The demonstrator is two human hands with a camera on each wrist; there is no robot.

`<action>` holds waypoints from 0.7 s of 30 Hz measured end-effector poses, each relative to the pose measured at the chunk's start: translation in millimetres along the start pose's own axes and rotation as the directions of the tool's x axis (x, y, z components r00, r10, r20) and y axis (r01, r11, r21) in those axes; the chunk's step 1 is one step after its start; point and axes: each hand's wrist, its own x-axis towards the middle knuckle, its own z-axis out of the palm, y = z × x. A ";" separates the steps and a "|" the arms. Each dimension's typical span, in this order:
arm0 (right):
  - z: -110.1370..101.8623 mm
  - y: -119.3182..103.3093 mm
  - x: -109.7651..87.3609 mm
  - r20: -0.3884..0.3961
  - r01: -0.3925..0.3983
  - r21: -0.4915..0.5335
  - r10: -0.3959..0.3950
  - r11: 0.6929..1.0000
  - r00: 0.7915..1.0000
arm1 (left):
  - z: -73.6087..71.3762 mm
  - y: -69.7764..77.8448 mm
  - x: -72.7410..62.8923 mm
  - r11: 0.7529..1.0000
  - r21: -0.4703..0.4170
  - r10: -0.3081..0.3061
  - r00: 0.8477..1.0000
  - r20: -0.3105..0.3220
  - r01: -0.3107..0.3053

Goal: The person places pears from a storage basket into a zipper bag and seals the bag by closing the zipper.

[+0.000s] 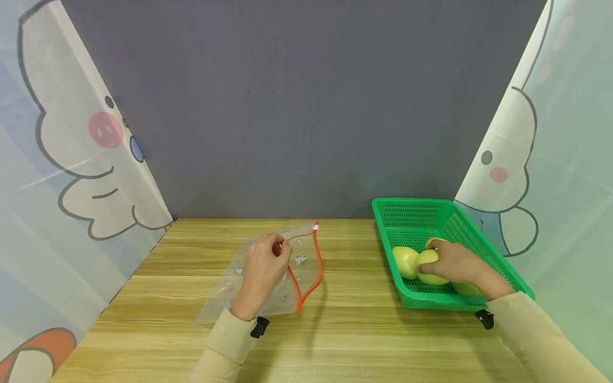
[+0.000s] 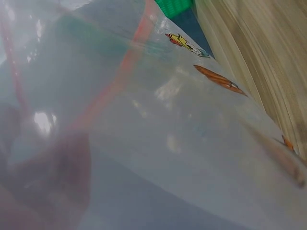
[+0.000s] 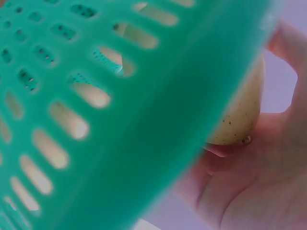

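A clear zip bag (image 1: 299,287) with a red zipper and small printed pictures has its mouth spread apart. My left hand (image 1: 268,260) pinches the bag's upper edge between thumb and fingers; in the left wrist view the bag's film (image 2: 158,134) covers most of the picture. On the right, my right hand (image 1: 455,261) reaches into a green basket (image 1: 383,234) and grips a round yellow fruit (image 1: 429,267). In the right wrist view, this fruit (image 3: 240,115) shows brown specks and a stem end, partly hidden by the basket's rim.
Another yellow fruit (image 1: 405,261) lies left of the gripped one, and more sit partly beneath my right hand and wrist. A wooden table (image 1: 349,335) lies under bag and basket. Behind it rises a dark grey panel (image 1: 297,106), with printed cloths (image 1: 57,175) on both sides.
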 end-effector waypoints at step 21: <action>-8.5 -25.5 -3.2 -0.138 -0.005 0.107 0.020 0.994 0.990 | 1.9 -1.2 -0.3 1.000 -0.018 -0.006 1.000 -0.001 0.006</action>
